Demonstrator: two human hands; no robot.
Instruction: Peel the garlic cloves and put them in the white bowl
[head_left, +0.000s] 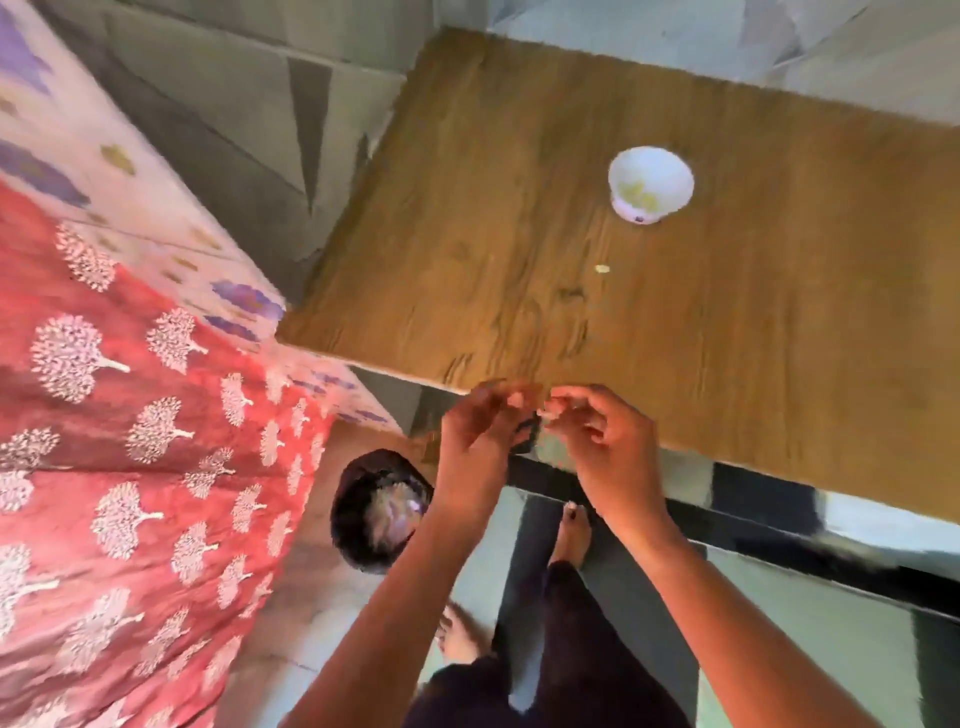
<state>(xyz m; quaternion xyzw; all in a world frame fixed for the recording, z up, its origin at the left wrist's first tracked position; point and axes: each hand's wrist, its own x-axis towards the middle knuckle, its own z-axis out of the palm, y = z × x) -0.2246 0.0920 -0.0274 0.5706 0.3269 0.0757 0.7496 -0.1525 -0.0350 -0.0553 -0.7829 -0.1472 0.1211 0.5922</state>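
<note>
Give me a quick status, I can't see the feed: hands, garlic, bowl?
Left hand and right hand pinch a garlic clove at the table edge. White bowl holds peeled cloves. Path clear.

**Both hands at the table's near edge**

Your left hand (480, 423) and right hand (597, 431) meet at the wooden table (727, 338), fingers curled, pinching a pale garlic clove (519, 401) between them; blur hides the details. The white bowl (651, 184) sits well apart, holding peeled cloves. A small pale scrap (602, 268) lies between. A dark bowl (382, 506) rests below beside red patterned fabric (130, 415).
</note>
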